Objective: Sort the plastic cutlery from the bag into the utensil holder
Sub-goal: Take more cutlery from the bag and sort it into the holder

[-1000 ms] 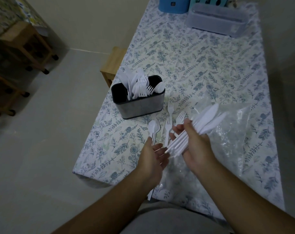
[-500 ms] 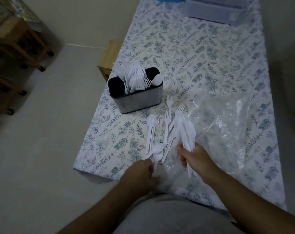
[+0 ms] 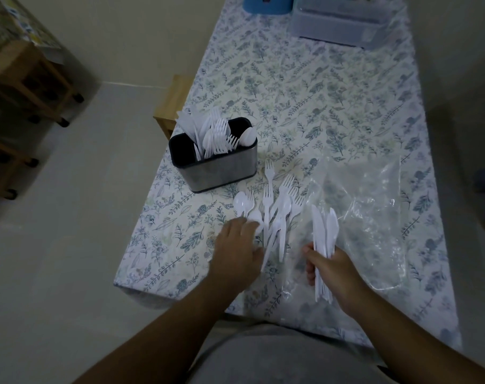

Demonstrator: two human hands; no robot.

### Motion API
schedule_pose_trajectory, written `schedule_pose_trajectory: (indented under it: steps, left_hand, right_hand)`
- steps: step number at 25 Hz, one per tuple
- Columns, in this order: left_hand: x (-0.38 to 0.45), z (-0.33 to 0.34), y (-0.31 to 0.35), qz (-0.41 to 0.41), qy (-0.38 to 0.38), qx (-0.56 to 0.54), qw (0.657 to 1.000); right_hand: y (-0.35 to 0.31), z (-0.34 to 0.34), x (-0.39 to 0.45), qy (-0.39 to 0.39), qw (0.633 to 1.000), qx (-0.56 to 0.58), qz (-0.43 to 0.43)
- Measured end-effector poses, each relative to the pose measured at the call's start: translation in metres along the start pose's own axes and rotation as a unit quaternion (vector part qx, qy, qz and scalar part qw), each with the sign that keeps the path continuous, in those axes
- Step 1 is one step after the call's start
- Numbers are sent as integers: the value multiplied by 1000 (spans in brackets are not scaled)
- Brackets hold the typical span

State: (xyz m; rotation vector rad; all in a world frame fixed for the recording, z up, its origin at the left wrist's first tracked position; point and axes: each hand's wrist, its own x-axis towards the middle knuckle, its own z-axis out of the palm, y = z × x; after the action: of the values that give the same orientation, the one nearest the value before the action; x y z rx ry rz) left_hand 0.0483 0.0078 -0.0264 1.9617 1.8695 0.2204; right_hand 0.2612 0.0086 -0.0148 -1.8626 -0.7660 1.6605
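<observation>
A dark metal utensil holder stands near the table's left edge, packed with white plastic knives, forks and spoons. In front of it, loose white forks and spoons lie scattered on the floral cloth. A clear plastic bag lies flat to their right. My right hand grips a bundle of white knives, blades pointing away from me, over the bag's left edge. My left hand lies palm down on the loose spoons, fingers touching one spoon bowl; whether it holds any is hidden.
A translucent grey box and a blue container sit at the table's far end. A wooden stool stands beside the table's left edge. Wooden furniture on casters is at the far left.
My right hand lowered the knife bundle from mid-air toward the bag and turned it upright. My left hand dropped onto the loose spoons on the cloth.
</observation>
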Motion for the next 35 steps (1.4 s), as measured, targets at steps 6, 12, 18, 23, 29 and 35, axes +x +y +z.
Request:
schedule_pose_trajectory:
  steps: [6, 12, 18, 23, 29, 35]
  left_hand:
    - [12, 20, 14, 49, -79, 58, 994]
    - [14, 16, 14, 1, -114, -10, 993]
    - [0, -30, 40, -115, -33, -377, 918]
    - [-15, -72, 38, -119, -83, -444, 884]
    - [-17, -82, 36, -136, -55, -396, 907]
    - [-16, -88, 21, -179, -42, -482, 857]
  right_hand:
    - [-3, 4, -3, 2, 1000, 2, 9]
    - [-6, 12, -3, 8, 1000, -15, 6]
    - [-37, 39, -16, -129, 991, -24, 8]
    - [-65, 73, -32, -147, 969, -171, -106]
    - [-64, 89, -40, -269, 963, -7, -18]
    - [-78, 85, -36, -279, 953, -86, -77]
